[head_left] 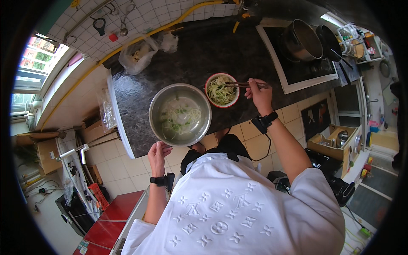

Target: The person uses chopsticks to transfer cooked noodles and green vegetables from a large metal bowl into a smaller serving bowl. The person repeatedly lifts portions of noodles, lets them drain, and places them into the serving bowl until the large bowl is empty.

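My right hand (260,95) grips a pair of brown chopsticks (237,84), whose tips reach into a white bowl with a red rim (239,92). Pale and green shreds (221,92), perhaps cucumber or zucchini, fill this bowl. To its left, close to the counter's front edge, stands a wide stainless steel basin (153,122). Cloudy liquid with pale strands and green bits (182,116) covers its bottom. At the basin's near left rim is my left hand (158,156), fingers loosely curled; whether they hold the rim cannot be made out.
A dark marbled counter (204,44) carries everything. Toward the wall sits a clear plastic bag (140,55) with pale pieces inside. On the right, a stainless steel pot (301,41) and a black pan (329,41) stand on the cooktop (288,75). A yellow hose (178,21) runs along the tiles.
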`<state>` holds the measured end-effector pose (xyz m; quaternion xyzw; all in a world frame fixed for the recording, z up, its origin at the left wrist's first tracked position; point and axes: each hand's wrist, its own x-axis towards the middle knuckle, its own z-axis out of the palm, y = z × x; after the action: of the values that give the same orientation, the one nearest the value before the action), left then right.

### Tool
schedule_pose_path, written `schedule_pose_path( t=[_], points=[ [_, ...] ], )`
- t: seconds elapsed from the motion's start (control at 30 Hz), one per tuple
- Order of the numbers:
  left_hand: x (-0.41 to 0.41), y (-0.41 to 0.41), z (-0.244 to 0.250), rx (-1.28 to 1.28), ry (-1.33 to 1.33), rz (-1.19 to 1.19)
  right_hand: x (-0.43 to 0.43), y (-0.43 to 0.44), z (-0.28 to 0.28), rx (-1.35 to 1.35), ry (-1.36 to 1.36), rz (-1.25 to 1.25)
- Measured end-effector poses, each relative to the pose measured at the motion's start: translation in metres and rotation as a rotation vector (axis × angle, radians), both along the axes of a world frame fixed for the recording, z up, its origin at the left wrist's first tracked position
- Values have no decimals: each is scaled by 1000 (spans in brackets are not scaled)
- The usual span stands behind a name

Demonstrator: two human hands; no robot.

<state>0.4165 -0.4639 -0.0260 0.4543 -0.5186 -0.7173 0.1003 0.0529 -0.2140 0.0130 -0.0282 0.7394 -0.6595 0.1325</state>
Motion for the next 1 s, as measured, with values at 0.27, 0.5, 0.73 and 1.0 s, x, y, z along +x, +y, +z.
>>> schedule_pose_path(
  t=[0.27, 0.5, 0.73, 1.0],
  points=[
    [-2, 1, -10, 13, 6, 24, 14, -12, 99, 387, 356, 151],
    [-4, 1, -13, 24, -9, 43, 30, -18, 83, 54, 349, 283],
    [-5, -2, -17, 8, -15, 15, 39, -8, 52, 280, 657, 543],
    [-5, -2, -16, -31, -12, 13, 59, -13, 97, 219, 644, 367]
  ],
)
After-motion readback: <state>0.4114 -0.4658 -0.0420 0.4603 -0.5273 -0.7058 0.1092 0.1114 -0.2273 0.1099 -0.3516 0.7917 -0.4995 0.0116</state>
